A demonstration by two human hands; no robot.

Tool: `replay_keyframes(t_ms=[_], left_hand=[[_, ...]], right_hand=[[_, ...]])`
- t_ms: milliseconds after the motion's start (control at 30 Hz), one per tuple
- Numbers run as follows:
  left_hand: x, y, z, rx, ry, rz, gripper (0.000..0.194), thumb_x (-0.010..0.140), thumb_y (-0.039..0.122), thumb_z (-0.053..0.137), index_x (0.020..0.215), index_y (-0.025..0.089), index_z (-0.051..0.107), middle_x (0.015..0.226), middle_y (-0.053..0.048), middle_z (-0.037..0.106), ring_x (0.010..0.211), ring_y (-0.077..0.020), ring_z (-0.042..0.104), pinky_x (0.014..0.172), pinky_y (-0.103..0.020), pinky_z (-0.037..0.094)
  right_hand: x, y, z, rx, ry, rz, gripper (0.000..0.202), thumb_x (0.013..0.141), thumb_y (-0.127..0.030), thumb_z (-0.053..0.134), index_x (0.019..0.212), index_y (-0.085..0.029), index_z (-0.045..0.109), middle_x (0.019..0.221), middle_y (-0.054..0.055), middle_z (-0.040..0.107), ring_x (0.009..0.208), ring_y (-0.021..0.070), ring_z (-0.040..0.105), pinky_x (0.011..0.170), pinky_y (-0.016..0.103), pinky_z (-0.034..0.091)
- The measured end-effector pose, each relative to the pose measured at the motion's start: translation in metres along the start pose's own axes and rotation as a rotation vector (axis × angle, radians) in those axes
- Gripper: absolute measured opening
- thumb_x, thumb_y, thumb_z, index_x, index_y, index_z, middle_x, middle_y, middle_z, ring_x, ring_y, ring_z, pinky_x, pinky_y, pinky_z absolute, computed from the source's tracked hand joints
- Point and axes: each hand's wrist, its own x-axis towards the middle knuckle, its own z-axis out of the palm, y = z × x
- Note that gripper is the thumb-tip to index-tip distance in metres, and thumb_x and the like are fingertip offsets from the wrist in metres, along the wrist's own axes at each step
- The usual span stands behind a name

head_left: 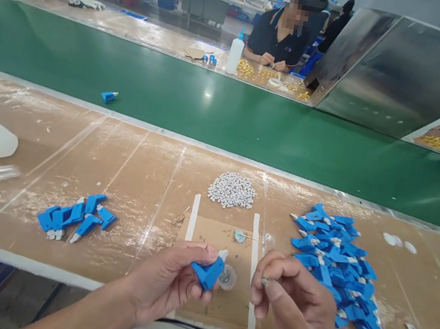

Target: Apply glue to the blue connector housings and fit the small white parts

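Observation:
My left hand [170, 277] grips a blue plastic part [209, 274] with a whitish tip pointing up, held over a sheet of cardboard [211, 237]. To its right, my right hand [293, 302] pinches a tiny pale piece [265, 280] between thumb and fingertips; its kind is too small to make out. Partly behind the left hand's part stands a small clear cup [228, 277]. Further back on the cardboard lies a blue blob with a thin stick [240, 237]. Beyond that is a heap of small grey-white pieces [232, 190].
A large pile of blue parts [335, 258] lies right, a smaller group [77, 214] left. A green conveyor belt [197, 98] crosses behind the bench, carrying one blue part [108, 96]. Across it, a person [283, 34] handles small pieces near a white bottle [235, 54].

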Motion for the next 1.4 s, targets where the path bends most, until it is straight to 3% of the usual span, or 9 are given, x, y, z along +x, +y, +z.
replay_keyframes(t_ms=[167,333,500,733,1033,1233,1400], left_hand=[[0.002,0.002,-0.003,0.0,0.044,-0.018,0.013,0.084,0.021,0.071,0.08,0.01,0.064,0.063,-0.008,0.069,0.047,-0.0091,0.064,0.041,-0.009,0.047],[0.004,0.0,0.001,0.002,0.02,-0.043,0.012,0.084,0.021,0.071,0.082,0.01,0.066,0.067,-0.009,0.071,0.05,-0.0096,0.065,0.044,-0.01,0.049],[0.007,-0.005,0.014,0.025,-0.048,-0.105,0.014,0.083,0.021,0.07,0.078,0.009,0.069,0.066,-0.007,0.069,0.049,-0.0085,0.063,0.047,-0.012,0.052],[0.008,-0.008,0.023,0.075,-0.087,-0.197,0.015,0.085,0.021,0.065,0.076,0.009,0.067,0.064,-0.007,0.069,0.041,-0.0063,0.058,0.05,-0.015,0.053],[0.01,-0.01,0.02,0.082,-0.115,-0.201,0.015,0.084,0.023,0.068,0.078,0.009,0.067,0.061,-0.003,0.066,0.042,-0.0066,0.059,0.047,-0.013,0.049],[0.012,-0.01,0.014,0.051,-0.096,-0.197,0.012,0.082,0.02,0.069,0.075,0.01,0.067,0.063,-0.003,0.066,0.04,-0.0043,0.054,0.053,-0.017,0.053],[0.015,-0.01,0.011,0.04,-0.068,-0.199,0.012,0.08,0.02,0.073,0.074,0.01,0.068,0.062,-0.002,0.064,0.042,-0.0047,0.054,0.054,-0.018,0.054]], right_hand=[[-0.003,0.009,-0.008,-0.004,-0.019,0.089,0.012,0.095,-0.025,0.064,0.089,-0.018,0.071,0.074,0.005,0.068,0.058,0.0118,0.065,0.048,0.019,0.054],[-0.005,0.005,-0.01,-0.016,-0.011,0.06,0.011,0.094,-0.024,0.064,0.09,-0.017,0.072,0.075,0.006,0.069,0.058,0.0132,0.067,0.048,0.02,0.055],[-0.006,0.001,-0.004,-0.135,0.038,-0.075,0.013,0.098,-0.017,0.056,0.095,-0.021,0.068,0.085,0.005,0.065,0.071,0.016,0.066,0.056,0.026,0.056],[-0.01,0.009,-0.007,-0.505,0.004,-0.376,0.019,0.092,-0.004,0.056,0.097,-0.019,0.065,0.087,0.005,0.057,0.081,0.0192,0.056,0.069,0.035,0.044],[-0.005,0.007,-0.008,-0.689,-0.08,-0.505,0.027,0.087,0.002,0.059,0.102,-0.02,0.065,0.087,0.005,0.063,0.078,0.0202,0.059,0.067,0.035,0.047],[-0.004,0.006,-0.014,-0.855,-0.176,-0.584,0.032,0.085,0.001,0.06,0.108,-0.02,0.067,0.092,0.008,0.068,0.078,0.0206,0.063,0.066,0.034,0.051],[-0.002,0.005,-0.018,-0.973,-0.225,-0.672,0.046,0.081,0.006,0.059,0.116,-0.023,0.067,0.095,0.009,0.071,0.076,0.0206,0.064,0.065,0.034,0.053]])
